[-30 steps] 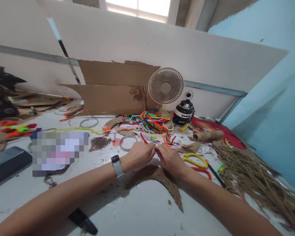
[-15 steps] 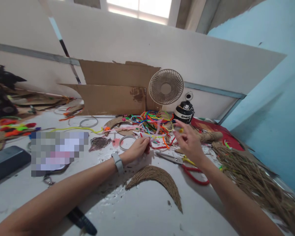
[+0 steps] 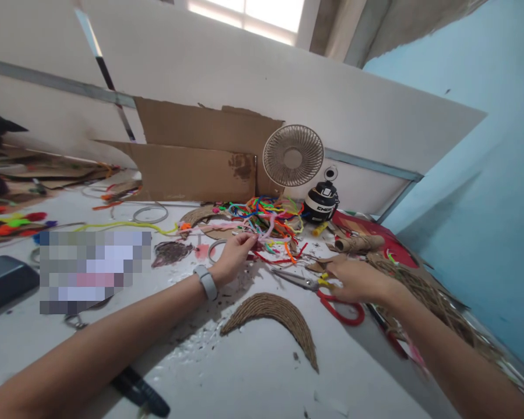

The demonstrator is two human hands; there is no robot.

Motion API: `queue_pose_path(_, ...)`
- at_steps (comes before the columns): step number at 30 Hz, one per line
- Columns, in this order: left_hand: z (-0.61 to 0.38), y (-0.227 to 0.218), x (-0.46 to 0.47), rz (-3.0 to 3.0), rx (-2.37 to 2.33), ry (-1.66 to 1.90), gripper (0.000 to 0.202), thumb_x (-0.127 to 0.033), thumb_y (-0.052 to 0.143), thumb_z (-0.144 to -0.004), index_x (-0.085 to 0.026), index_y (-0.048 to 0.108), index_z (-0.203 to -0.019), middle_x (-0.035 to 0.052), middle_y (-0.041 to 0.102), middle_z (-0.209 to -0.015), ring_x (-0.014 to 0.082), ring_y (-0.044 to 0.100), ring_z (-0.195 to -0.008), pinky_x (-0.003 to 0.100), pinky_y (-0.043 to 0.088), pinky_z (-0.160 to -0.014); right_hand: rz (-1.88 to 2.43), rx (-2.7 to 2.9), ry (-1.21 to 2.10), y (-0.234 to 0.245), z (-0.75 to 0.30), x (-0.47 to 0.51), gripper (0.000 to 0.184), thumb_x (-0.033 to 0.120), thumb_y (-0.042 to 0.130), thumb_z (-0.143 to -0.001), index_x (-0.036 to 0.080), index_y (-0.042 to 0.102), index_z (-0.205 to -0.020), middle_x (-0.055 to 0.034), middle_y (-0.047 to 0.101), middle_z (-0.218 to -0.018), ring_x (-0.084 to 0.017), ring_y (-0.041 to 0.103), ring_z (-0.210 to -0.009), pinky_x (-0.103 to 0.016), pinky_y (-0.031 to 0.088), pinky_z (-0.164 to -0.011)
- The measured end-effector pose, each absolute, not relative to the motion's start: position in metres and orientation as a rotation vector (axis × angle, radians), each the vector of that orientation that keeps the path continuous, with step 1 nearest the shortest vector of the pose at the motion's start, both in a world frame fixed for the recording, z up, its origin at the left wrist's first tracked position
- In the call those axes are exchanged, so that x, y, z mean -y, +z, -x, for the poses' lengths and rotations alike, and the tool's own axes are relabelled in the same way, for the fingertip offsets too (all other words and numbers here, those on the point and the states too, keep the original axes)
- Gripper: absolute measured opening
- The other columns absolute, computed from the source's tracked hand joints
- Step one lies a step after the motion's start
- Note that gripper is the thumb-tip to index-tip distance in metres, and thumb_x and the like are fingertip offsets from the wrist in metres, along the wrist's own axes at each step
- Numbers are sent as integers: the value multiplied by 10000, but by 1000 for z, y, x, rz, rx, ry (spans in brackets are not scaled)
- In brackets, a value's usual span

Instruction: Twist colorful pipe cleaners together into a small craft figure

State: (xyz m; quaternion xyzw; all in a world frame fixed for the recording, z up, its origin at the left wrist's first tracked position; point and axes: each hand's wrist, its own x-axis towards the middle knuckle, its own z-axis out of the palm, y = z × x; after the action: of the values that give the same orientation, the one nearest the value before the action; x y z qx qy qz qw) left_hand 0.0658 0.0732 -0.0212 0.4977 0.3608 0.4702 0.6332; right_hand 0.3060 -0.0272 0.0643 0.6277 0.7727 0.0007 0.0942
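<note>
Your left hand (image 3: 234, 255) pinches pink strand (image 3: 271, 223), mid-scene; right hand (image 3: 358, 281), half curled, meets scissors (image 3: 309, 283), hold unclear. Settle that grip squarely, steady strand, angle scissors clear of crescent (image 3: 273, 309) on near desk (image 3: 227, 378).

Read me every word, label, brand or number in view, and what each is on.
"EN...", on the black bottle; the letters after it are too blurred to be sure of.
Anything printed under the pixelated patch cannot be read.
No other text is readable.
</note>
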Motion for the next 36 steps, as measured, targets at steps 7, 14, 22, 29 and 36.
queue_pose_path(7,-65,-18,-73,-994,-783,1063,250,-370,645,-695,-141,558,-746,39,644,-736,142,616,-709,187,463,-538,-1789,-2137,-112,45,-316,37,321,189,527,-575,150,534,-893,-128,604,-920,-255,566,-789,-275,350,-588)
queue_pose_path(14,-65,-17,-75,-989,-793,1143,241,-362,673,-666,-142,582,-705,-10,587,-657,75,536,-569,157,418,-490,-1886,-2175,-233,42,-316,42,234,219,523,-586,177,484,-813,-54,571,-768,-189,501,-649,-248,279,-520)
queue_pose_path(22,-65,-15,-77,-821,-723,1090,183,-280,680,-685,-123,586,-699,35,623,-655,94,573,-580,190,438,-549,-2130,-2260,-654,38,-317,52,137,243,519,-670,196,435,-768,11,562,-687,-150,490,-630,-225,340,-543)
queue_pose_path(29,-63,-9,-76,-750,-752,1153,144,-245,690,-666,-137,595,-664,-6,587,-629,61,522,-558,153,373,-509,-2219,-2327,-463,37,-305,53,363,416,563,-696,207,434,-965,-49,626,-885,-213,581,-767,-274,419,-660)
queue_pose_path(36,-65,-10,-77,-671,-678,1184,190,-269,703,-630,-140,564,-617,-24,538,-574,61,481,-521,167,345,-492,-2256,-2242,-99,28,-286,50,489,444,482,-752,166,403,-1146,-130,632,-991,-282,611,-861,-319,423,-690)
